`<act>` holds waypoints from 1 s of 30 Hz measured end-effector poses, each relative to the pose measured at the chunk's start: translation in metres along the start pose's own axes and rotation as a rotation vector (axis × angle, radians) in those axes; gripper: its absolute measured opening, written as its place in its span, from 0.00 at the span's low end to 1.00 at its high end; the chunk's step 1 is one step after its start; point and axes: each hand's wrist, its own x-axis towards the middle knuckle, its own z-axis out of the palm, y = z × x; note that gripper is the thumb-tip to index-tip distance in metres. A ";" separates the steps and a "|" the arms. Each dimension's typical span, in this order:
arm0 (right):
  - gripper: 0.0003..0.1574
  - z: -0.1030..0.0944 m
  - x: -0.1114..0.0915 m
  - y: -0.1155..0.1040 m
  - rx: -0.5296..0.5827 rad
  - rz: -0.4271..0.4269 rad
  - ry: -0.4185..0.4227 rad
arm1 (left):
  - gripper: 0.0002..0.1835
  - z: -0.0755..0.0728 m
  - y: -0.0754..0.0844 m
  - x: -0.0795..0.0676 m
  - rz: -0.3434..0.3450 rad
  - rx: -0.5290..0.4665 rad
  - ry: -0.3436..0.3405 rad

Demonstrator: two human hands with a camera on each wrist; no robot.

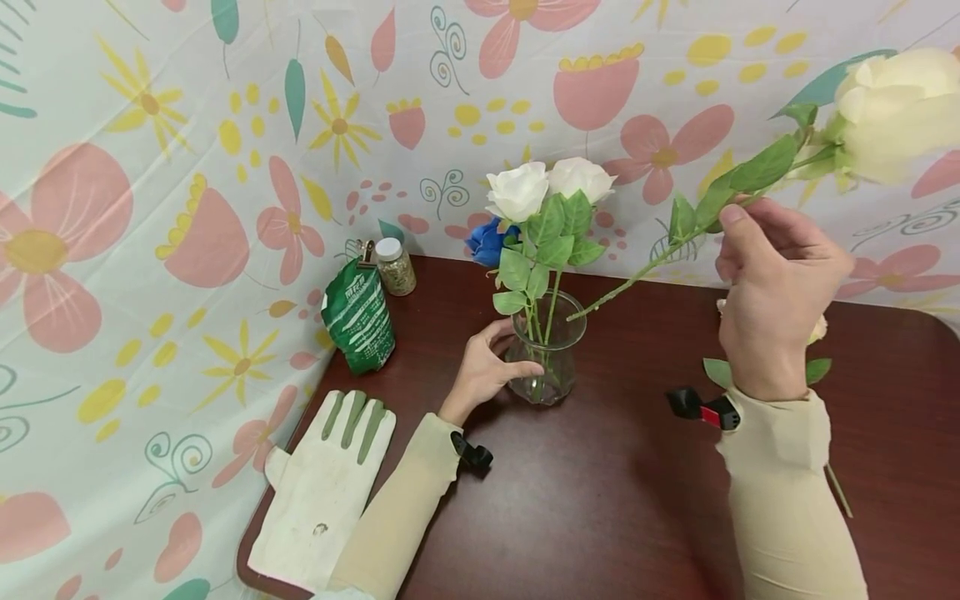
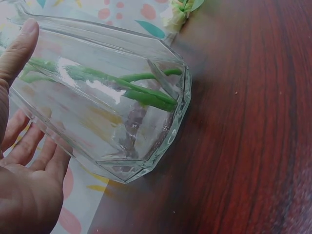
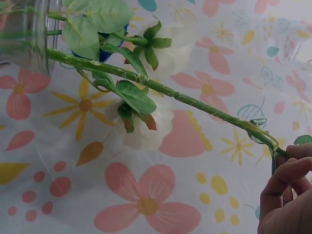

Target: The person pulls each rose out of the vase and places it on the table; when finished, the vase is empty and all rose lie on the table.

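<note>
A faceted clear glass vase (image 1: 564,371) stands on the dark wooden table (image 1: 577,508). My left hand (image 1: 483,367) holds it from the left, thumb on the near side and fingers behind. Green stems (image 2: 146,95) show through the glass in the left wrist view. Two white roses (image 1: 517,190) and a blue rose (image 1: 489,242) rise from the vase. Up at the right, my right hand (image 1: 780,283) pinches the leafy stem of a large cream rose (image 1: 896,117). That stem slants down left, its cut end at the vase rim (image 3: 48,53).
A green printed bag (image 1: 360,321) and a white-capped jar (image 1: 396,268) stand at the back left. A white glove (image 1: 322,500) with green-grey fingers lies at the left edge. Another flower, its stem (image 1: 838,490) showing, lies partly hidden behind my right forearm. Floral cloth (image 1: 240,250) hangs behind.
</note>
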 end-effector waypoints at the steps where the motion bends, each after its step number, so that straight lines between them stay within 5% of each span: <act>1: 0.07 0.000 0.001 -0.002 0.003 -0.003 0.012 | 0.39 0.000 0.000 0.000 0.004 -0.002 0.000; 30: 0.14 -0.045 0.027 -0.037 0.055 -0.057 0.122 | 0.37 0.002 0.000 -0.001 0.012 -0.018 0.003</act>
